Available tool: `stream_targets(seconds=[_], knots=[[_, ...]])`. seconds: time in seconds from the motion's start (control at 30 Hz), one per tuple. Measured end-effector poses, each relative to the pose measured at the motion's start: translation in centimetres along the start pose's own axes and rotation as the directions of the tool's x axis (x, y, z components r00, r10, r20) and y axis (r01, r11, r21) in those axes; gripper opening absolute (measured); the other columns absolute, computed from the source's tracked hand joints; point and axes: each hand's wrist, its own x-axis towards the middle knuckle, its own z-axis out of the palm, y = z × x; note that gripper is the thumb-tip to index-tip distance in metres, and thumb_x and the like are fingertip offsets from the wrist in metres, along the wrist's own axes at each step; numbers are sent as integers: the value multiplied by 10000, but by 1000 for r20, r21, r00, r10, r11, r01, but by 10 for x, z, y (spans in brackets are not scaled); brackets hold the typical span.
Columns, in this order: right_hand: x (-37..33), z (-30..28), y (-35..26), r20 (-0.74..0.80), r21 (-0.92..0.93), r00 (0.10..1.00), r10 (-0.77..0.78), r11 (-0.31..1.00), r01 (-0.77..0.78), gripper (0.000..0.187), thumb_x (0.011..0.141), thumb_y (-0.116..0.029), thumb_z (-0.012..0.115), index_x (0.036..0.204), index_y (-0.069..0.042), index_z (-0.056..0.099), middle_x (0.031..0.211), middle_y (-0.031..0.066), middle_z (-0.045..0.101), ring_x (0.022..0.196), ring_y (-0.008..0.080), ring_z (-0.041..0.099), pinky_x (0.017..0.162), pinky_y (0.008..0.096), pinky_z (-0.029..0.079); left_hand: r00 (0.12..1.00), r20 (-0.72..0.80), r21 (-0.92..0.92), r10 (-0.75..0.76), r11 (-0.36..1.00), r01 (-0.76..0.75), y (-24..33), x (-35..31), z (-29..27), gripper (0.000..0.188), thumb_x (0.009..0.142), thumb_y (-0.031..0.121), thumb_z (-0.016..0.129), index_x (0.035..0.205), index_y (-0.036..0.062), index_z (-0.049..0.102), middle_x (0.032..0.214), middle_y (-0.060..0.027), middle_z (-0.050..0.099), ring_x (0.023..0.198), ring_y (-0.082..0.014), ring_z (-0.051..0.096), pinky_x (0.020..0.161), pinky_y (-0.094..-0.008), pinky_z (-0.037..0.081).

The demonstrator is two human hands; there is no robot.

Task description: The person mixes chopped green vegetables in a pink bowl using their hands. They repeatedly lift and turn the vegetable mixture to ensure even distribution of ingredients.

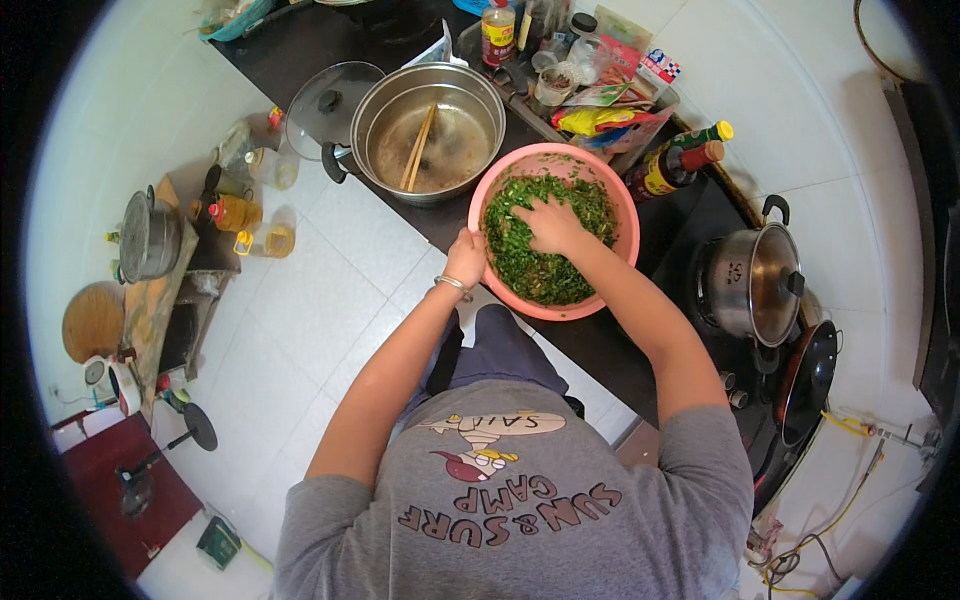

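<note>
I saw the left grip (pixel 465 258) pinching the pink basin (pixel 629 215) by its rim; right of that, the right grip (pixel 550 224) lay, fingers spread, in chopped greens (pixel 545 281).

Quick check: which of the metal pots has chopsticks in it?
The open steel pot just left of the pink basin. Two chopsticks rest inside it; the right-hand pot and the far-left pot show none.
</note>
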Motion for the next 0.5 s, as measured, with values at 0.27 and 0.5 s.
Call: stream_targets(seconds=[0.27,0.5], knots=[[-2,8,-18,-4,23,987,-161,987,161,617,608,-155,671,1198,-152,489,1047,123,548,1007,324,512,828,454,432,991,-130,104,32,994,-18,-12,6,15,289,875,209,374,865,-64,468,750,-304,568,739,-453,559,677,-493,444],[-42,9,-8,-82,-38,951,-297,955,294,400,629,-88,624,1026,-103,579,854,98,614,966,289,538,876,443,400,994,-108,102,5,995,6,-11,7,12,336,883,253,368,858,-58,493,792,-308,565,780,-448,556,691,-489,435]])
